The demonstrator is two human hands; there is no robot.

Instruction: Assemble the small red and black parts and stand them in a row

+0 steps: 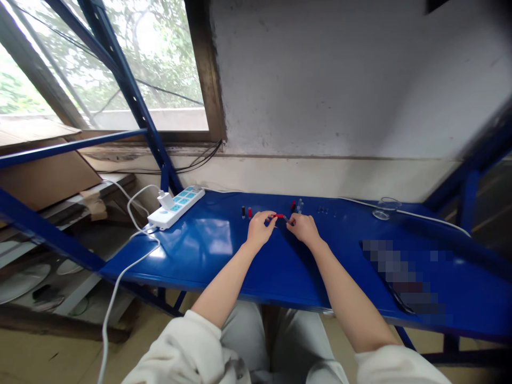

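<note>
Above the blue tabletop (224,256), my left hand (262,226) pinches a small slim red tube (280,216) by its left end. My right hand (303,226) is closed at the other side, its fingertips on a small clear piece (285,219) that meets the red tube; whether the two are joined I cannot tell. Left of my left hand stand a small black tube (243,212) and a small red tube with a pale base (249,213). Behind my right hand are several clear tubes (300,205) and a red-and-black piece (293,206).
Tiny clear pieces (324,210) lie right of my right hand. Farther right are a clear round dish (381,215), a white cable (432,220) and a dark, blurred-out flat object (400,272). A white power strip (176,209) lies at the left; blue frame posts (140,106) flank the table.
</note>
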